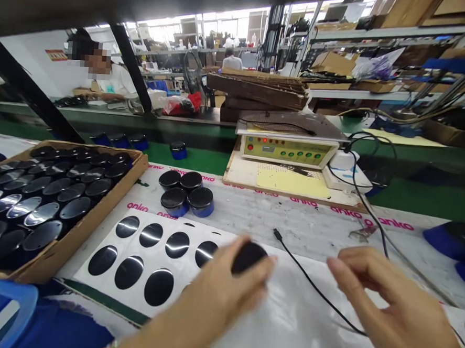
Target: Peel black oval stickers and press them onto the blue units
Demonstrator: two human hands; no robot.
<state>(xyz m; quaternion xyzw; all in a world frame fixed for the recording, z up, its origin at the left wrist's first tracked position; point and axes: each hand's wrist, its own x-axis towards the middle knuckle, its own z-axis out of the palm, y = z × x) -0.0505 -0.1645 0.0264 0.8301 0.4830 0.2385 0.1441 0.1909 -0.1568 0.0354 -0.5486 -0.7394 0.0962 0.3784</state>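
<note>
Hands: two observed. The left hand [221,283], slightly blurred, grips one round black-topped piece [250,256] between thumb and fingers, above the table covering; the piece's lower part is hidden. The right hand [399,310] is loosely open, fingers curled and thumb apart, nearest to one black cable [312,280] whose plug end lies between the hands.

Beside the left hand, one white backing sheet [148,258] carries seven clearly visible glossy black discs [129,272]; two more show as slivers at its upper edge.

Beyond it stand four black-topped blue canisters [201,202], grouped two by two. One single canister [177,150] stands farther back, with a row of three [120,141] to its left.

One cardboard tray [98,210] at left holds over twenty similar pieces; exact count cannot be told. One control box [289,150] shows five green buttons. Background: two people.
</note>
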